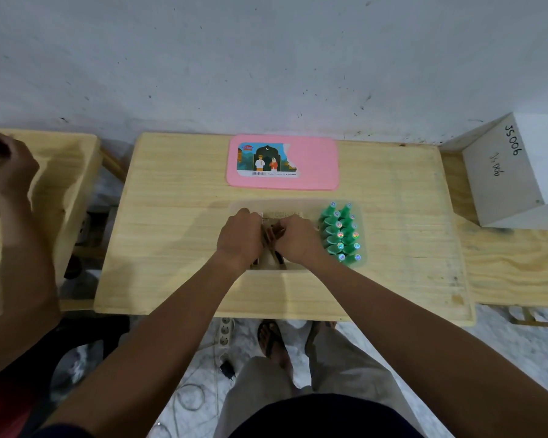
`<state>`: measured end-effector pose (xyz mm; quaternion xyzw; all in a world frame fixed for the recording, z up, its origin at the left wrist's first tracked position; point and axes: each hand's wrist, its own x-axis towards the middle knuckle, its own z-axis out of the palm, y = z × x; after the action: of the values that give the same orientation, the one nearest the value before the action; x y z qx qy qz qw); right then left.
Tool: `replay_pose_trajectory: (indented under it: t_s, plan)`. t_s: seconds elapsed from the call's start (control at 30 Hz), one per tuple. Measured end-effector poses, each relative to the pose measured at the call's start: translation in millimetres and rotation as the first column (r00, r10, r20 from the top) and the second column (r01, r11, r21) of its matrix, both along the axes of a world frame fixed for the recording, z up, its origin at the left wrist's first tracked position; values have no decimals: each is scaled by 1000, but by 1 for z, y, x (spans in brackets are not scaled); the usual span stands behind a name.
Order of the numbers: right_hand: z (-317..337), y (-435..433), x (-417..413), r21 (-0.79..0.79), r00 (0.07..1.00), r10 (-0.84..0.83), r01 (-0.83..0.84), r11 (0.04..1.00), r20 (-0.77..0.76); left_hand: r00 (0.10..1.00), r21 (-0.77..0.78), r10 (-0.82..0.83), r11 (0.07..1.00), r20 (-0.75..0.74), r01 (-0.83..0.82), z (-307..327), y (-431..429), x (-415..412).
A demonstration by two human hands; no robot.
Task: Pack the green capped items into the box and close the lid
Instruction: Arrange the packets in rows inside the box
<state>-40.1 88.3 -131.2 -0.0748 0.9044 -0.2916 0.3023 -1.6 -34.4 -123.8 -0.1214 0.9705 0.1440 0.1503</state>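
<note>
Both hands [239, 237] [296, 238] inside box [363, 235], lid [282, 162] off

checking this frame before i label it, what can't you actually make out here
- Head view: what the left hand and right hand grip; the fingers cover it.
- Clear box: its middle is hidden under both hands.
- Green caps: cap-top markings too small.
- Pink lid: label print too small.

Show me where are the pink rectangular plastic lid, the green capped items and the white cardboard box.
pink rectangular plastic lid [320, 162]: head view, bare pink right half.
green capped items [342, 232]: head view, middle of cluster.
white cardboard box [497, 172]: head view, written face.
</note>
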Motion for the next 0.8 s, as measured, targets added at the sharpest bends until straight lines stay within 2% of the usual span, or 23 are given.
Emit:
replay_pose_trajectory:
  t_s: [0.17, 0.27, 0.43, 0.67, 0.8]
  plan:
    - [0, -10, 0, 104, 993, 94, -86, 991, -77, 993, -76, -45, 996, 112, 54, -1, 2, -2]
    - [-5, -14, 1, 144, 995, 50, -37, 989, -87, 990, -100, -59, 992, 127, 72, 0, 4, -4]
    - [-9, -21, -2, 118, 997, -52, 58, 991, -52, 990, -79, -42, 995, 136, 53, 3, 3, -4]
    - [-5, -20, -8, 31, 970, -223, 221, 975, 98, 993, -22, -10, 1000, 115, 13, 7, 1, -5]
    - [3, -13, -17, -12, 935, -266, 276, 961, 233, 994, -19, 9, 1000, 106, -7, 4, -1, -6]
